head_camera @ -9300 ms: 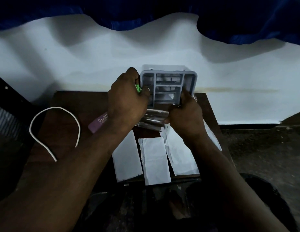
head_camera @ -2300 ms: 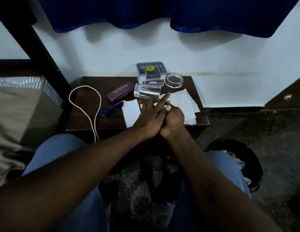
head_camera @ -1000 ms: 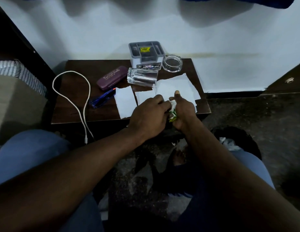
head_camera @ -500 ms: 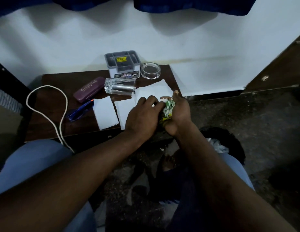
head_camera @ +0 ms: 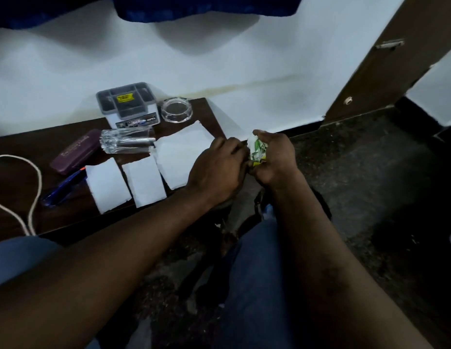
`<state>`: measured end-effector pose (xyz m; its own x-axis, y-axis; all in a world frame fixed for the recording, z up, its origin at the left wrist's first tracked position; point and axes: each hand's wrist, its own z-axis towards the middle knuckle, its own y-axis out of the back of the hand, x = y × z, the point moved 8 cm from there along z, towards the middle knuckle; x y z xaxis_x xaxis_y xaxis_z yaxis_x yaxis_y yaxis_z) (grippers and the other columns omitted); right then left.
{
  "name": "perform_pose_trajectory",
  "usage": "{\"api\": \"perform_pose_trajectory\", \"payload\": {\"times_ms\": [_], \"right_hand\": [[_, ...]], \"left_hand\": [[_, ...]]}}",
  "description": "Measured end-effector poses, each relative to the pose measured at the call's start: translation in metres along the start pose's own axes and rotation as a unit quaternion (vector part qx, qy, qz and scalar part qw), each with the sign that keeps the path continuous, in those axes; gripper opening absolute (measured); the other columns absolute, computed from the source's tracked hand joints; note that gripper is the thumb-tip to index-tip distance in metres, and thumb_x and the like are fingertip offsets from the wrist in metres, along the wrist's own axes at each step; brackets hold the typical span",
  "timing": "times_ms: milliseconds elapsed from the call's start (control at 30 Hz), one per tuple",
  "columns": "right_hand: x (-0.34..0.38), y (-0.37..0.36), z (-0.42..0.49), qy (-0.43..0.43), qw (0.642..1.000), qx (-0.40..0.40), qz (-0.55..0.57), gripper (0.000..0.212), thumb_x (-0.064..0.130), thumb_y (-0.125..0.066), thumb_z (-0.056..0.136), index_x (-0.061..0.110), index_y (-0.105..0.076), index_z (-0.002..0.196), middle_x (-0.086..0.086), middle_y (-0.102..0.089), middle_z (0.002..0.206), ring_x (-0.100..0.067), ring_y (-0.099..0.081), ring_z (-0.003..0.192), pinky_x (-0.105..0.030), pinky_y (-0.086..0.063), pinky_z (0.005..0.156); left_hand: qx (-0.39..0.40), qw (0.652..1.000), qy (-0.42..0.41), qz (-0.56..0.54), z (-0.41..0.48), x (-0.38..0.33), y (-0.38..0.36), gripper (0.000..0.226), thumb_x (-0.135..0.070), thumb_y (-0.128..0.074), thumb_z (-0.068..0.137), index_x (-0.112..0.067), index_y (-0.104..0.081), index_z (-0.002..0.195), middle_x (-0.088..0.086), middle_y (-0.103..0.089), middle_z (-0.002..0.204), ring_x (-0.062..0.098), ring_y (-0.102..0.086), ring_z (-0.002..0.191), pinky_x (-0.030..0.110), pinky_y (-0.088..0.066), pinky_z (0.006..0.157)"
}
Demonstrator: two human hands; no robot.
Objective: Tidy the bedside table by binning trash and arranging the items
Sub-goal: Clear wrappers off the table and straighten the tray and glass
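A crumpled green-and-white wrapper (head_camera: 257,150) sits between my two hands, just off the right end of the dark bedside table (head_camera: 22,197). My right hand (head_camera: 276,159) curls round it, thumb on top. My left hand (head_camera: 216,170) pinches its left side with curled fingers. On the table lie three white paper pieces (head_camera: 107,183), a clear glass on its side (head_camera: 126,143), a grey organiser box (head_camera: 127,104), a glass ashtray (head_camera: 177,109), a purple case (head_camera: 75,151) and a blue pen (head_camera: 61,186).
A white cable (head_camera: 30,197) loops over the table's left edge. The white wall runs behind the table and a brown door (head_camera: 395,59) stands at the right. My knees in blue jeans (head_camera: 249,273) are below, over a dark speckled floor.
Both hands have moved right, off the table's right end, still working the wrapper between them. The view has swung right, showing the door.
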<state>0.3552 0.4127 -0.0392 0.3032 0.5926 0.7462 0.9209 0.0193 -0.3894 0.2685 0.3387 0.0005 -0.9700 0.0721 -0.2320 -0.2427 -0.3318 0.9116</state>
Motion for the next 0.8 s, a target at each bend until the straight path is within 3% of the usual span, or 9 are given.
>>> {"api": "perform_pose_trajectory", "payload": {"times_ms": [133, 267, 367, 467, 600, 733, 800], "right_hand": [[0.008, 0.037, 0.006, -0.007, 1.000, -0.005, 0.025, 0.012, 0.012, -0.047, 0.103, 0.015, -0.057, 0.108, -0.008, -0.054, 0.083, -0.022, -0.048, 0.061, -0.027, -0.024, 0.057], [0.006, 0.076, 0.014, -0.006, 0.998, -0.018, 0.064, 0.025, 0.011, -0.044, 0.104, 0.016, -0.056, 0.083, -0.008, -0.050, 0.078, -0.023, -0.048, 0.065, -0.030, -0.028, 0.061], [0.000, 0.107, 0.024, -0.004, 0.995, -0.041, 0.092, 0.022, 0.006, -0.040, 0.105, 0.014, -0.056, 0.091, -0.012, -0.053, 0.083, -0.027, -0.053, 0.071, -0.035, -0.040, 0.067], [-0.007, 0.146, 0.034, 0.006, 0.991, -0.089, 0.102, 0.022, 0.003, -0.042, 0.104, 0.012, -0.058, 0.092, -0.011, -0.055, 0.082, -0.025, -0.055, 0.071, -0.036, -0.045, 0.069], [-0.025, 0.199, 0.046, 0.005, 0.985, -0.168, 0.045, 0.021, 0.004, -0.047, 0.103, 0.011, -0.063, 0.091, -0.014, -0.062, 0.086, -0.028, -0.061, 0.073, -0.034, -0.050, 0.064], [-0.034, 0.238, 0.058, 0.056, 0.964, -0.252, -0.069, 0.011, 0.011, -0.061, 0.099, 0.008, -0.071, 0.094, -0.019, -0.072, 0.097, -0.036, -0.070, 0.093, -0.045, -0.057, 0.082], [-0.039, 0.247, 0.066, 0.077, 0.953, -0.251, -0.151, 0.018, 0.024, -0.064, 0.099, 0.007, -0.071, 0.101, -0.015, -0.075, 0.100, -0.033, -0.070, 0.094, -0.042, -0.057, 0.078]], "left_hand": [[0.010, 0.998, -0.060, 0.008, 0.022, -0.030, -0.017, 0.034, -0.034, -0.044, 0.100, -0.010, -0.067, 0.110, 0.008, -0.062, 0.119, 0.032, -0.052, 0.104, 0.048, -0.047, 0.081], [0.061, 0.992, -0.108, 0.015, 0.037, -0.055, -0.047, 0.029, -0.031, -0.046, 0.099, -0.011, -0.066, 0.105, 0.010, -0.061, 0.114, 0.035, -0.052, 0.103, 0.049, -0.049, 0.082], [0.133, 0.982, -0.132, -0.011, 0.045, -0.064, -0.078, 0.028, -0.034, -0.054, 0.095, -0.015, -0.065, 0.113, 0.007, -0.061, 0.120, 0.032, -0.051, 0.107, 0.047, -0.051, 0.082], [0.244, 0.954, -0.174, -0.021, 0.048, -0.074, -0.115, 0.042, -0.038, -0.057, 0.091, -0.022, -0.059, 0.130, 0.003, -0.057, 0.132, 0.029, -0.053, 0.114, 0.045, -0.051, 0.090], [0.322, 0.928, -0.175, -0.058, 0.044, -0.082, -0.159, 0.059, -0.037, -0.063, 0.092, -0.031, -0.046, 0.149, 0.000, -0.054, 0.143, 0.025, -0.054, 0.127, 0.045, -0.048, 0.101], [0.356, 0.917, -0.170, -0.067, 0.032, -0.089, -0.192, 0.066, -0.030, -0.059, 0.095, -0.039, -0.034, 0.156, -0.004, -0.044, 0.153, 0.023, -0.050, 0.132, 0.045, -0.048, 0.102], [0.370, 0.912, -0.167, -0.051, 0.029, -0.091, -0.207, 0.067, -0.030, -0.057, 0.096, -0.038, -0.031, 0.157, -0.004, -0.041, 0.154, 0.025, -0.051, 0.131, 0.045, -0.049, 0.100]]}}
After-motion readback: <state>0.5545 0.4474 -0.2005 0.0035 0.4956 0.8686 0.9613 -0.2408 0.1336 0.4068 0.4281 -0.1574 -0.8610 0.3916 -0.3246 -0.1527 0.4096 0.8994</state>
